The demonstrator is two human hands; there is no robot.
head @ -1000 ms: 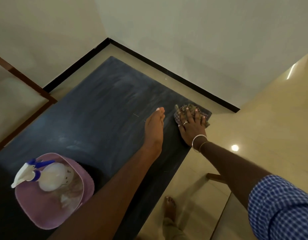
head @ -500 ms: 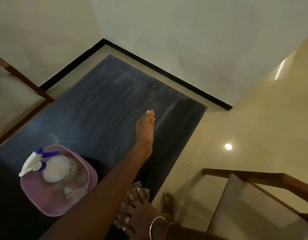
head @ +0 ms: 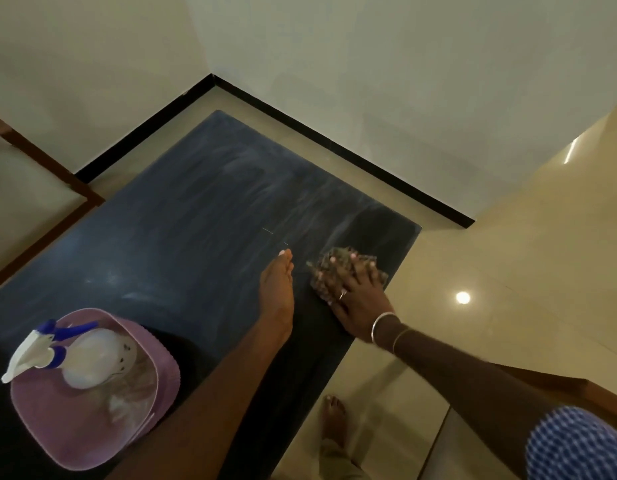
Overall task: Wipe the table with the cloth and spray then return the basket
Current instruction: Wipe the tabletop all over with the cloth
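Observation:
A dark blue-grey table (head: 182,223) fills the middle of the view, with pale wipe streaks on it. My right hand (head: 355,299) presses flat on a crumpled checked cloth (head: 329,263) near the table's right edge. Just left of the cloth, my left hand (head: 277,296) rests edge-on on the table with its fingers straight and together, and it holds nothing. A pink basket (head: 54,417) stands at the near left of the table. Inside it lies a white spray bottle (head: 95,362) with a blue and white trigger head.
Glossy beige floor lies right of the table, with a black skirting along the white walls. A wooden chair frame (head: 47,178) stands at the left and another wooden-edged seat (head: 556,382) at the lower right. My bare foot (head: 333,420) is on the floor beside the table.
My right hand swept the cloth from the far right corner back to the near edge, then forward again along the right edge. The left hand stayed planted on the table.

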